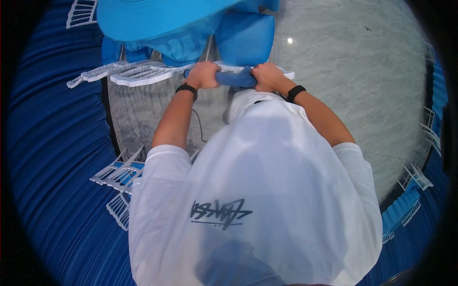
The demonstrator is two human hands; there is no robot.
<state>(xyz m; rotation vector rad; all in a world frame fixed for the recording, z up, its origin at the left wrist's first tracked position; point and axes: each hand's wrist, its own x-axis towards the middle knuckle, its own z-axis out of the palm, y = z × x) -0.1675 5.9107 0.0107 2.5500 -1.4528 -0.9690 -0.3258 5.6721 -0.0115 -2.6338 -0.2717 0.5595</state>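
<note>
Cloth: one mid-blue piece (233,79), gathered into a narrow band, smooth toward the left, crumpled and darker toward the right; whether folded or rolled, I cannot tell.
Cloth's place: stretched between the two hands, in front of the blue chair seat (245,40) and over the white chair rail (288,75).
Left hand (204,75): closed around the cloth, a short end poking out past it.
Right hand (266,76): closed on the crumpled end.
Wristbands: two, both black, one on the left wrist (187,90), one on the right (296,92).
Table: one, with a bright blue tablecloth (157,16).
Lower-left chairs: three white backs (118,209).
Upper-left chair: one white back (82,13).
Right-side chairs: several, too small to count surely.
</note>
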